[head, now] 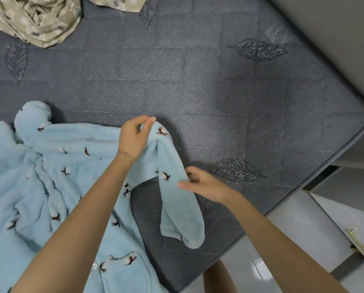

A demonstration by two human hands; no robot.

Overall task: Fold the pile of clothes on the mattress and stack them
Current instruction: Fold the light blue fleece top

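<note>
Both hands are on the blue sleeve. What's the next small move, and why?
Probably carry the sleeve left onto the garment's body: the left hand pinches its upper end, the right hand pinches mid-sleeve, and its cuff lies on bare mattress.

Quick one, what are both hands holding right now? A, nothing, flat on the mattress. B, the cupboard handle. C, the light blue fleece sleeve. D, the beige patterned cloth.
C: the left hand pinches the top of the light blue sleeve and the right hand pinches it midway.
</note>
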